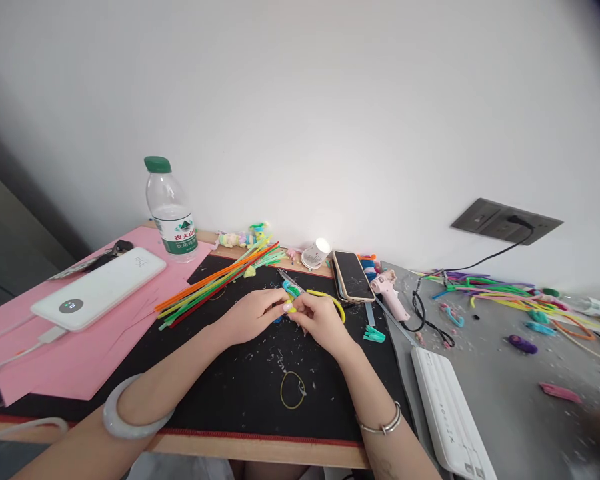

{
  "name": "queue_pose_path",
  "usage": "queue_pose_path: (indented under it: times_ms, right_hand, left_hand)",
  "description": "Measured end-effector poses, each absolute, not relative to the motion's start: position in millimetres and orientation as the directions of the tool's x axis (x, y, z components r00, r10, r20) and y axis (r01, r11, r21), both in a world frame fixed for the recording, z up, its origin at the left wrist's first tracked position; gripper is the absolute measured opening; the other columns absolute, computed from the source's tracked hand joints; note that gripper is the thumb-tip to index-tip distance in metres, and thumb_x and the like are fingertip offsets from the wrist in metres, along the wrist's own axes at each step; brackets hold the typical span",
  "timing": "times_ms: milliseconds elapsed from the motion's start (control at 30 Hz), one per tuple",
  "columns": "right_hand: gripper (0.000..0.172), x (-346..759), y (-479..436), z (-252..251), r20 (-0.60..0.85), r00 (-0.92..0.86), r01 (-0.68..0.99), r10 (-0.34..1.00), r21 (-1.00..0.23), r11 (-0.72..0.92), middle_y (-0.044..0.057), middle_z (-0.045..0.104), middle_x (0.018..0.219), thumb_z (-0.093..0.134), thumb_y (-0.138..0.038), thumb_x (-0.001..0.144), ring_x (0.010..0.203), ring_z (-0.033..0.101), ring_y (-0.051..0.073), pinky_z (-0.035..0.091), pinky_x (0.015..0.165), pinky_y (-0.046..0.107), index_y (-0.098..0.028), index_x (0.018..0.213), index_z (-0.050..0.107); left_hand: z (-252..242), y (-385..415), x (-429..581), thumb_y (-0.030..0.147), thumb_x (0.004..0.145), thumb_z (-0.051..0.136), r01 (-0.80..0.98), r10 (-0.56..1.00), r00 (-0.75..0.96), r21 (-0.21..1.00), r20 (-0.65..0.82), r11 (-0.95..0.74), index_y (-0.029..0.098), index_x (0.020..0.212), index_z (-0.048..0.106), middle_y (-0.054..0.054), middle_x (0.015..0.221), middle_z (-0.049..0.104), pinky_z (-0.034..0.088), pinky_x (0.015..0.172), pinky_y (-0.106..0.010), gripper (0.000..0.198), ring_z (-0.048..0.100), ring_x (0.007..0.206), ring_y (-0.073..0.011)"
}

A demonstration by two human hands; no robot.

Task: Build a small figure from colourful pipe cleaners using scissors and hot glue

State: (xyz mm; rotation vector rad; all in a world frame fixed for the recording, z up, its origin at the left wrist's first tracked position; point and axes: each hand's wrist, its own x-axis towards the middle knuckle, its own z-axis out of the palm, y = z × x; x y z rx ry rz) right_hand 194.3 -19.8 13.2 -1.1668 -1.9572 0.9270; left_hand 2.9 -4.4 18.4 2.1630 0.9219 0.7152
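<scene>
Over the black mat, my left hand and my right hand meet fingertip to fingertip. Both are closed in a pinch on a small yellow piece of pipe cleaner, mostly covered by the fingers. A longer yellow curve shows behind my right hand; whether it joins the pinched piece I cannot tell. Just beyond the fingers lie scissors, blades pointing away, with a blue part near them. A thin yellowish loop lies on the mat nearer to me.
Left are a bundle of pipe cleaners, a water bottle and a white power bank on pink paper. Right are a paper cup, a phone, a pink glue gun, cables and another power bank.
</scene>
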Motion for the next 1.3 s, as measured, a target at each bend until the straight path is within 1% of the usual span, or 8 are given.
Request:
queue_pose_path:
  times_ms: [167, 333, 533, 733, 867, 1033, 1167, 1300]
  right_hand:
    - [0.022, 192.6, -21.5, 14.8, 0.108, -0.394, 0.354, 0.913, -0.898, 0.260, -0.007, 0.046, 0.051, 0.063, -0.029, 0.079, 0.043, 0.041, 0.008, 0.031, 0.042, 0.020, -0.019, 0.066, 0.048]
    - [0.031, 187.2, -24.2, 17.1, 0.063, -0.396, 0.197, 0.916, -0.969, 0.152, -0.007, 0.048, 0.048, 0.063, -0.042, 0.079, 0.039, 0.039, 0.007, 0.030, 0.039, 0.020, -0.019, 0.064, 0.048]
    - [0.033, 187.9, -24.5, 17.4, 0.020, -0.444, 0.079, 0.896, -0.995, 0.061, -0.008, 0.046, 0.043, 0.067, -0.042, 0.075, 0.035, 0.034, 0.006, 0.025, 0.037, 0.019, -0.019, 0.062, 0.048]
    - [0.031, 188.5, -23.9, 15.0, -0.018, -0.463, 0.120, 0.886, -0.992, 0.042, -0.009, 0.042, 0.045, 0.064, -0.043, 0.078, 0.038, 0.034, 0.006, 0.024, 0.039, 0.019, -0.018, 0.066, 0.051]
    - [0.028, 187.9, -21.9, 16.2, 0.088, -0.386, 0.128, 0.918, -0.981, 0.147, -0.007, 0.045, 0.052, 0.059, -0.044, 0.082, 0.043, 0.035, 0.007, 0.027, 0.043, 0.020, -0.018, 0.073, 0.054]
    - [0.021, 206.1, -18.3, 22.3, 0.382, -0.023, 0.447, 0.924, -0.823, 0.351, -0.003, 0.050, 0.064, 0.049, -0.032, 0.088, 0.056, 0.045, 0.012, 0.035, 0.054, 0.023, -0.018, 0.100, 0.059]
    - [0.022, 233.5, -12.6, 25.4, 0.553, 0.261, 0.694, 0.791, -0.677, 0.244, 0.002, 0.057, 0.072, 0.044, -0.029, 0.090, 0.059, 0.048, 0.015, 0.038, 0.058, 0.027, -0.016, 0.101, 0.058]
    - [0.026, 261.5, -7.1, 26.0, 0.657, 0.331, 0.862, 0.678, -0.503, 0.067, 0.006, 0.059, 0.073, 0.039, -0.029, 0.090, 0.070, 0.052, 0.020, 0.039, 0.071, 0.031, -0.017, 0.075, 0.057]
  left_hand:
    - [17.8, -4.4, 4.1, 0.043, 0.094, 0.035, 0.313, 0.754, 0.629, 0.827, 0.188, -0.467, 0.018, 0.080, 0.054, 0.001, 0.073, 0.055, 0.035, 0.064, -0.026, 0.034, 0.047, 0.067, -0.0136]
    - [16.7, -9.4, 8.7, 0.049, 0.091, 0.040, 0.147, 0.788, 0.608, 0.963, 0.091, -0.225, 0.018, 0.072, 0.046, 0.005, 0.060, 0.044, 0.027, 0.049, -0.023, 0.037, 0.036, 0.051, -0.0090]
    - [14.8, -10.8, 10.6, 0.052, 0.087, 0.047, 0.035, 0.771, 0.635, 0.994, 0.054, -0.099, 0.018, 0.069, 0.044, 0.006, 0.059, 0.037, 0.024, 0.046, -0.022, 0.039, 0.034, 0.050, -0.0078]
    - [14.7, -11.6, 14.1, 0.051, 0.086, 0.049, 0.031, 0.786, 0.616, 0.995, 0.055, -0.094, 0.017, 0.066, 0.046, 0.005, 0.056, 0.043, 0.025, 0.046, -0.021, 0.040, 0.035, 0.047, -0.0068]
    - [12.5, -8.8, 13.5, 0.049, 0.087, 0.049, -0.034, 0.844, 0.532, 0.998, 0.060, -0.050, 0.016, 0.071, 0.052, 0.002, 0.058, 0.053, 0.027, 0.044, -0.022, 0.037, 0.037, 0.042, -0.0064]
    - [6.6, 2.5, 4.3, 0.051, 0.083, 0.054, -0.054, 0.982, 0.177, 0.997, 0.062, -0.053, 0.015, 0.086, 0.062, -0.002, 0.067, 0.062, 0.038, 0.051, -0.025, 0.037, 0.044, 0.048, -0.0100]
    - [5.7, 9.2, 0.0, 0.054, 0.078, 0.055, 0.043, 0.998, 0.049, 0.998, 0.040, -0.043, 0.015, 0.090, 0.065, -0.003, 0.068, 0.063, 0.040, 0.052, -0.027, 0.041, 0.046, 0.050, -0.0121]
    - [8.1, 9.8, -1.6, 0.053, 0.080, 0.053, 0.287, 0.995, 0.017, 0.952, 0.101, -0.102, 0.018, 0.068, 0.058, 0.002, 0.057, 0.053, 0.034, 0.052, -0.025, 0.037, 0.043, 0.048, -0.0118]
